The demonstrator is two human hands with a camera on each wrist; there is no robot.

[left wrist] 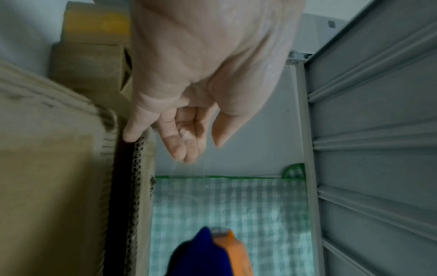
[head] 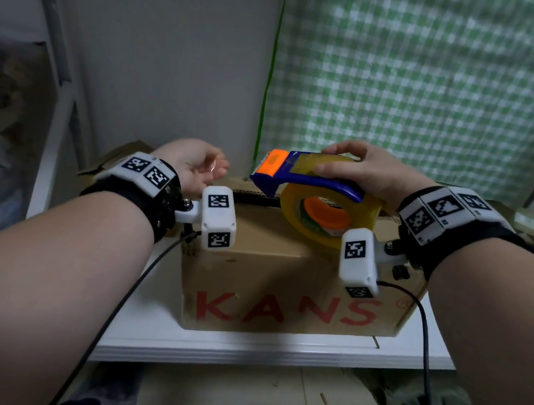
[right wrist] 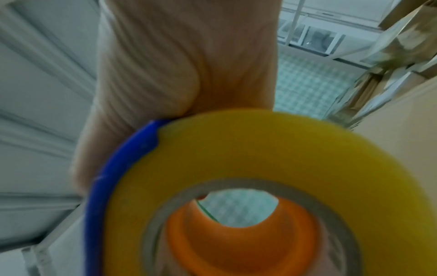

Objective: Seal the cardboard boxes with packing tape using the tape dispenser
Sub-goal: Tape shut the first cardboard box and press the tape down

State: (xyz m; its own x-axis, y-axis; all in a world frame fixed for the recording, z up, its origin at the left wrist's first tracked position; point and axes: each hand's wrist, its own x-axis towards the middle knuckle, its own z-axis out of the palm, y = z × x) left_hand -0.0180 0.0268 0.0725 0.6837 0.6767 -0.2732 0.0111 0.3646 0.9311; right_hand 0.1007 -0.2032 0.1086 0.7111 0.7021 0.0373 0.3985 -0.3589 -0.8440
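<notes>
Two forearms fill the head view; one cardboard box (head: 283, 273) on the white table (head: 238, 346). Right hand (head: 369, 175) fingers grip one tape dispenser (head: 309, 187) above it. Left wrist view: left hand (left wrist: 189, 78) fingers loosely curled, holding nothing. Right wrist view: one yellow tape roll (right wrist: 260, 153) below the palm.

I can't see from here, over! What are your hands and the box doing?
Right hand grips tape dispenser above box. Left hand open, holding nothing. Nothing blocking.

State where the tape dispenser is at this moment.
In the head view the tape dispenser is right of centre, gripped by the right hand just above the cardboard box, with the left hand beside its orange front end.
</notes>
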